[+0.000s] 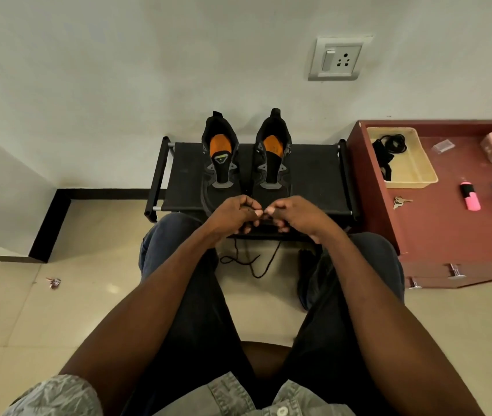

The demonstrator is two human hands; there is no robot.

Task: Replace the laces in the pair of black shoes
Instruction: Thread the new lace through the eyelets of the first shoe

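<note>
Two black shoes with orange insoles stand side by side on a low black rack (313, 175), toes toward me: the left shoe (220, 163) and the right shoe (272, 160). Neither shows a lace in its eyelets. My left hand (232, 216) and my right hand (295, 216) meet just in front of the toes, fingers curled, pinching a black lace (253, 262). The lace's loose ends hang down between my knees to the floor. My hands hide both toe caps.
A maroon cabinet (448, 229) stands to the right. On it sit a cream tray (418, 172) holding black laces or cords, keys (400, 201), a pink highlighter (470, 196), a pink box and a black case. A wall socket is above. Beige floor tiles lie left.
</note>
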